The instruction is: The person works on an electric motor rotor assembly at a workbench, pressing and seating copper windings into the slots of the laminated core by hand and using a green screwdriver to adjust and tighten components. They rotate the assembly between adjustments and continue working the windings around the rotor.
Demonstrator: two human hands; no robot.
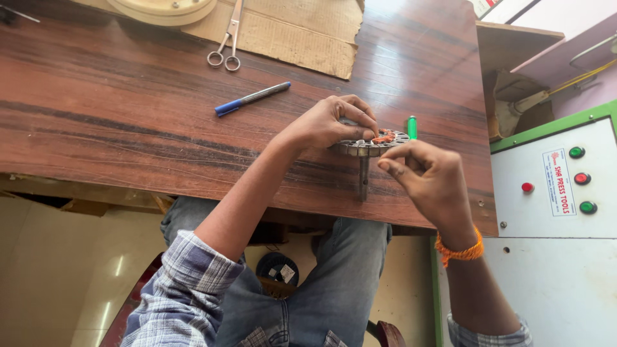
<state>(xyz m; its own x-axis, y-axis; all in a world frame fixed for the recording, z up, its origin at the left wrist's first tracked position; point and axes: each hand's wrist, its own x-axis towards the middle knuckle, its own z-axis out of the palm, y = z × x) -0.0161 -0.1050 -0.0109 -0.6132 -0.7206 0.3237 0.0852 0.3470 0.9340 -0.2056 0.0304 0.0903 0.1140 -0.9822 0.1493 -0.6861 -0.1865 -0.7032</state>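
A round, slotted metal stator core [371, 145] on a short shaft [364, 178] is held just above the near part of the wooden bench [128, 122]. The left hand [328, 123] is curled over the far rim of the core, its grip closed on the disc with the fingertips pressed at the top face. The right hand [429, 177] is poised just beside the near right edge; its thumb and forefinger are pinched together, though whether a strand is caught between them cannot be told. Copper-coloured wire [384, 137] is seen lying in some of the slots.

The core is judged to be stiff and fairly heavy for its bulk, being stacked steel, with a smooth rim that could slip and slot edges that may be sharp. It is best taken by the outer rim or by the shaft, not across the slots. The wire is judged to be thin, soft and easily kinked or scraped, so only a light pinch should be put on it.

A green cylinder [412, 126] stands just behind the core. A blue-capped marker [251, 98], scissors [227, 40] on cardboard [302, 32], and a control box with coloured buttons [556, 180] lie further off.
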